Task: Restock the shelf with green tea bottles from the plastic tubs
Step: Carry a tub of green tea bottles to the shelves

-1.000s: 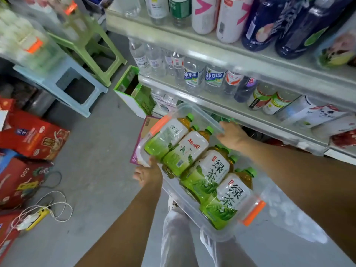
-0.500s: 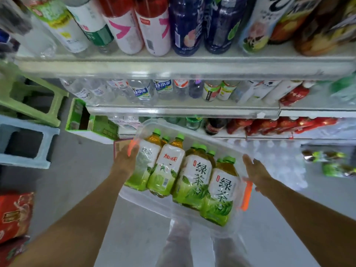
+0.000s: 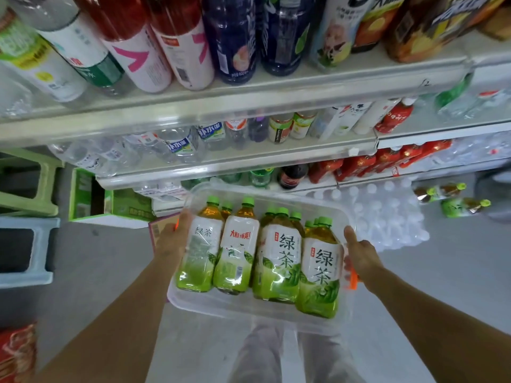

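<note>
A clear plastic tub with orange handles hangs in front of the shelves, level, above my legs. Several green tea bottles with green caps and white-and-green labels lie side by side in it, caps toward the shelf. My left hand grips the tub's left end at the orange handle. My right hand grips the right end, thumb over the rim. Two more green tea bottles lie on the floor at the far right.
Metal shelves with many drink bottles fill the upper view. A wrapped pack of white-capped bottles stands right of the tub. A green open carton, a green stool and a blue stool stand left.
I have turned from the stools to face the shelves, carrying the tub. It has swung from tilted to level, and my right hand has shifted from the far rim to the right end.
</note>
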`<control>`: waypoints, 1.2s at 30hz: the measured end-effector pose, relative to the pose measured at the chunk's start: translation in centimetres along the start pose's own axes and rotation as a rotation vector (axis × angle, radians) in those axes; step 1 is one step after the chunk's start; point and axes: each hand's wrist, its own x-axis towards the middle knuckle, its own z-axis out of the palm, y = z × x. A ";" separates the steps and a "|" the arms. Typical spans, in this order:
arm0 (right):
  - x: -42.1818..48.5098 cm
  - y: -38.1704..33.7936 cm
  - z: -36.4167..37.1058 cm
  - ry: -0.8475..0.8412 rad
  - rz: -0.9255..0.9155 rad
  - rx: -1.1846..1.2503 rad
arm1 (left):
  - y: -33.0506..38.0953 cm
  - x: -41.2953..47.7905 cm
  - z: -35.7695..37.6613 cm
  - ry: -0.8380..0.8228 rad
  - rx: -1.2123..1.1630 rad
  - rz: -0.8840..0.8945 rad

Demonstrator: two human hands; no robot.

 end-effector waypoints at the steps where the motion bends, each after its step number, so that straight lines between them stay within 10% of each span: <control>1: 0.1 0.1 0.2 -0.003 0.012 -0.011 | -0.5 0.7 0.1 0.001 0.014 0.002; 36: 2.9 -9.5 3.7 -0.018 -0.219 -0.374 | -4.7 -0.6 -0.9 0.273 -0.119 -0.277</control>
